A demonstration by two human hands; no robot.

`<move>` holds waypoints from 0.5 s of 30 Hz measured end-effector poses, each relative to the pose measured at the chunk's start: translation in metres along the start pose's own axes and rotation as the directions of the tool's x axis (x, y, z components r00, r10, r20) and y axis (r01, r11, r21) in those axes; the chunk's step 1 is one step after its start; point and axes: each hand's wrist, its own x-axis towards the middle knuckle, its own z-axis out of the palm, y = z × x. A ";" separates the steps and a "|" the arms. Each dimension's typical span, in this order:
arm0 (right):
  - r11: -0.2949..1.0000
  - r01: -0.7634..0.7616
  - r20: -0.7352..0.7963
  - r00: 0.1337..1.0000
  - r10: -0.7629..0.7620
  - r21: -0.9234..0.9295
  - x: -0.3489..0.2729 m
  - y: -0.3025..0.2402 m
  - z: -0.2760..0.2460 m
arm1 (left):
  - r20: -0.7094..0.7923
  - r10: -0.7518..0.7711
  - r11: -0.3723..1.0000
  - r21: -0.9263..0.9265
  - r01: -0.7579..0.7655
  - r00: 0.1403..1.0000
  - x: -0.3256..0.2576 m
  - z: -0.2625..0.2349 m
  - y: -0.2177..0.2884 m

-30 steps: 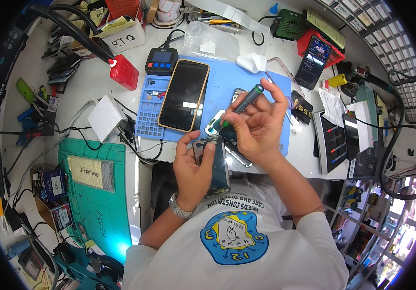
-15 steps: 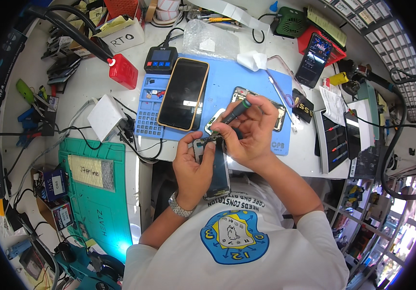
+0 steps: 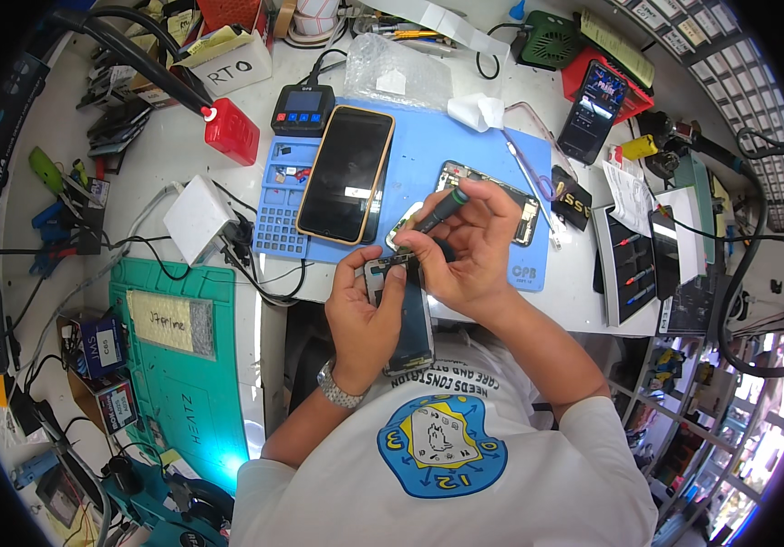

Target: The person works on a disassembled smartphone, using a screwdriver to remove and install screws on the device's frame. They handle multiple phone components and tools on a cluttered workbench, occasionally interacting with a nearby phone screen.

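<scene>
My left hand (image 3: 365, 308) is closed around a phone screen assembly (image 3: 416, 330), its thumb lying over the upper end. That dark panel hangs past the bench's front edge, close to my shirt. Between the fingertips of my right hand (image 3: 479, 251) is a dark screwdriver with a green end (image 3: 443, 211), slanted down toward the panel's top. Its tip is hidden behind my fingers. Just beyond my hands a small white-rimmed piece (image 3: 400, 228) shows in part. An opened phone body (image 3: 521, 219) lies on the blue mat behind my right hand.
A phone in an orange-edged case (image 3: 346, 173) lies on the blue repair mat (image 3: 428, 137), beside its parts compartments. Further left stand a red bottle (image 3: 232, 133) and a white adapter box (image 3: 199, 219) with cables. A tool case (image 3: 627, 273) sits at right, a green mat (image 3: 191, 383) lower left.
Both hands keep nearly the same place and grip. The screwdriver and right fingers have shifted very slightly; the rest of the bench looks the same.
</scene>
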 end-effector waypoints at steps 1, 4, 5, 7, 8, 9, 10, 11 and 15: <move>1.000 0.002 -0.001 1.000 -0.002 0.002 0.000 0.001 0.000 | 0.003 -0.026 1.000 -0.002 0.026 1.000 0.000 -0.001 0.000; 1.000 -0.002 0.001 1.000 0.002 0.000 -0.001 0.003 0.001 | 0.002 -0.048 0.999 0.012 0.048 0.999 0.000 -0.001 0.001; 1.000 -0.005 0.003 1.000 0.005 -0.001 -0.001 0.003 0.001 | 0.005 -0.034 0.999 0.007 0.034 0.999 0.000 -0.001 0.001; 1.000 -0.022 0.005 1.000 0.022 -0.017 -0.002 0.002 0.000 | 0.010 -0.006 1.000 -0.002 0.006 1.000 0.000 -0.001 0.001; 0.999 -0.031 0.006 0.999 0.031 -0.026 -0.002 0.002 0.000 | 0.010 -0.013 1.000 -0.002 0.013 1.000 0.000 -0.001 0.001; 1.000 -0.023 0.004 1.000 0.023 -0.010 -0.002 0.003 0.000 | 0.010 -0.019 1.000 -0.001 0.019 1.000 -0.001 -0.001 0.002; 1.000 -0.014 0.001 1.000 0.014 0.005 -0.002 0.003 0.000 | 0.010 -0.026 1.000 -0.001 0.026 1.000 -0.001 0.000 0.003; 1.000 -0.006 -0.001 1.000 0.006 0.021 -0.001 0.003 0.001 | 0.010 -0.026 1.000 -0.013 0.026 1.000 -0.001 0.000 0.003; 0.968 -0.181 -0.106 0.974 0.202 0.176 0.002 0.001 0.003 | 0.011 -0.031 0.999 -0.043 0.031 0.999 -0.001 0.000 0.002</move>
